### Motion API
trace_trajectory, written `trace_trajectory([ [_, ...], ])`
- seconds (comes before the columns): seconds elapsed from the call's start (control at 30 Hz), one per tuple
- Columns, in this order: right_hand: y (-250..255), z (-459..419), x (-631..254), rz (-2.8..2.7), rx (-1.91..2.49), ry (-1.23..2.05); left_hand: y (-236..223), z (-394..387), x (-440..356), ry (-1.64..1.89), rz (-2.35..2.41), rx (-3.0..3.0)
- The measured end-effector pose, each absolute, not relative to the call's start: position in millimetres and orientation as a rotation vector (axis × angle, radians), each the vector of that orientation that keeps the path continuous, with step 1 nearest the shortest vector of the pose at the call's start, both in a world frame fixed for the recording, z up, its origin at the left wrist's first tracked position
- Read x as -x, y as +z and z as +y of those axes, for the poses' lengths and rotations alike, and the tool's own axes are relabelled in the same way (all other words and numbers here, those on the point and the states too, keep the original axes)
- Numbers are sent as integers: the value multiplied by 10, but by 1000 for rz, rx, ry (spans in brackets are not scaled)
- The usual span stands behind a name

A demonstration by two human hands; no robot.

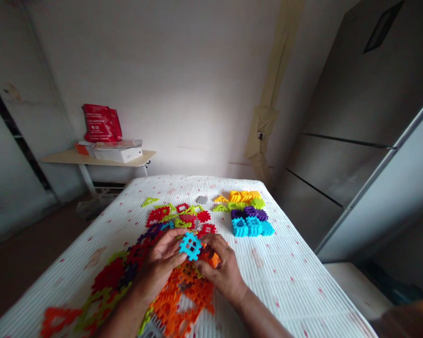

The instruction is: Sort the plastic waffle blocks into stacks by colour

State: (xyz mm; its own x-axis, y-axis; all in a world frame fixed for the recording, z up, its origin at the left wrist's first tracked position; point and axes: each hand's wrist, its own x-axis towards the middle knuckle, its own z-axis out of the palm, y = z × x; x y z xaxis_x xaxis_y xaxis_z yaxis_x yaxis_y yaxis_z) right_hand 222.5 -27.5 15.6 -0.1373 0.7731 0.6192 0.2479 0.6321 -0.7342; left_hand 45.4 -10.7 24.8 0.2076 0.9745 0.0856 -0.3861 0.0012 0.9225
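Forearms [125, 317] of mine reach in from the bottom of the view, with an orange heap [183, 295] of waffle blocks just beneath them and a grey block [151, 327] at its near edge. My left hand [158, 265] and right hand [222, 267] meet above the heap, both with fingers closed in and gripping from opposite sides. Between those 2 hands I hold a cyan block [191, 246], tilted and clear of the heap. My right fingers [211, 244] also curve over an orange block [211, 258] right beside the cyan one; I cannot tell whether those 2 are joined.

Left of my hands spreads a loose red pile [109, 277], mixed with purple and lime blocks. Farther up the white ribbed mat [296, 286] lies a smaller red scatter [158, 216], with a lime block [150, 202] and a grey block [201, 200] near it. To the right, well apart from my hands, sit sorted rows: yellow [241, 196], lime [257, 203], purple [250, 214] and cyan [252, 227].

Past the mat, a small shelf [65, 157] holds a white box [118, 154] with a red bag [101, 123] standing behind it. A grey cabinet [341, 117] fills the right side.
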Motion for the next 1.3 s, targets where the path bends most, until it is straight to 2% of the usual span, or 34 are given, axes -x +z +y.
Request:
trace_trajectory([
  [0.47,212,-290,-2181,-1618,963,553,240,-134,-492,1205,748,-1014],
  [0.6,262,-202,-2423,-1559,1053,382,273,-123,-517,1351,732,-1027],
  [0.87,29,121,-3405,-1331,1670,-159,233,-55,-487,1483,817,-1019],
  [1.3,-137,267,-3511,-1333,2007,-243,203,-28,-460,1478,824,-1000],
])
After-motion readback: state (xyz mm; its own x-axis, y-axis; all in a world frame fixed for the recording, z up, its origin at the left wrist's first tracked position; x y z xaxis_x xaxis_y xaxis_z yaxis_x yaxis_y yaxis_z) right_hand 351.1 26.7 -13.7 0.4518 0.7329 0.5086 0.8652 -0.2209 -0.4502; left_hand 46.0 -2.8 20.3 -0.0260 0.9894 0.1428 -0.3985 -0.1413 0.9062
